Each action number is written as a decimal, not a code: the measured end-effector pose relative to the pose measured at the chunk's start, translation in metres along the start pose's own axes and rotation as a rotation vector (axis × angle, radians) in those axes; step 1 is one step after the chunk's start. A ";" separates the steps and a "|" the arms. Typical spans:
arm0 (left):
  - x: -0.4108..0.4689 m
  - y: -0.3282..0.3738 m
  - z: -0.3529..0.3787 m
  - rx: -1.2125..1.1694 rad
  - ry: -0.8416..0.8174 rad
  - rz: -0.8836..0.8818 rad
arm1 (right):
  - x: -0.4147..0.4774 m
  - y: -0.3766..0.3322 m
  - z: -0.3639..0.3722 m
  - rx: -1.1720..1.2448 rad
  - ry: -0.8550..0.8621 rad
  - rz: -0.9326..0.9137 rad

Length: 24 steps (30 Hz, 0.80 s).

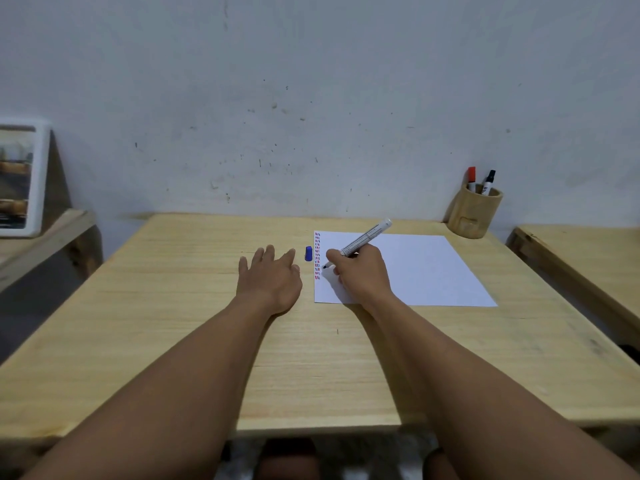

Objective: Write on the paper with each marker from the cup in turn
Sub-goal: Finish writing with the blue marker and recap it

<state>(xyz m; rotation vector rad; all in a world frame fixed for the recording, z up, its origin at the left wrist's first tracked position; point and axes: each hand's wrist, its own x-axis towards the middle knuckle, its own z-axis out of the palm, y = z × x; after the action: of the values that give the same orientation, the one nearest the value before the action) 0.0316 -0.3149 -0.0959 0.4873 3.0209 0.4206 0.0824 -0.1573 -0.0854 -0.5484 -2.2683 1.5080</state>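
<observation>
A white sheet of paper [422,268] lies on the wooden table [194,306], with a column of small red, blue and black marks [317,254] down its left edge. My right hand [360,271] grips a white-barrelled marker [365,238], uncapped, its tip touching the paper beside the marks. The marker's blue cap [308,253] lies on the table just left of the paper. My left hand [270,277] rests flat on the table, fingers spread, holding nothing, close to the cap. A wooden cup [474,213] at the back right holds a red-capped marker [471,178] and a black-capped marker [489,181].
A grey wall runs right behind the table. A second wooden table [585,258] stands to the right across a narrow gap. On the left, a low wooden shelf [41,244] carries a white-framed picture [20,178]. My knees show below the table's front edge.
</observation>
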 end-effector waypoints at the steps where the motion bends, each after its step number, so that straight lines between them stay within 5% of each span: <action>1: 0.001 0.002 0.000 -0.020 0.041 -0.008 | 0.001 0.000 0.000 0.020 -0.004 0.012; 8: 0.011 0.014 -0.011 -0.203 0.243 0.004 | 0.009 -0.005 -0.007 0.174 -0.026 0.099; 18: 0.020 0.021 -0.014 -0.303 0.269 0.063 | 0.011 -0.021 -0.023 0.289 0.003 0.092; 24: 0.016 0.031 -0.034 -0.610 0.318 -0.017 | 0.011 -0.030 -0.034 0.376 0.002 0.099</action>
<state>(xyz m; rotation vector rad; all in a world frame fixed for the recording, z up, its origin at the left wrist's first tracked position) 0.0222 -0.2905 -0.0546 0.3677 2.9302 1.4729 0.0866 -0.1359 -0.0445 -0.5539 -1.9079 1.9204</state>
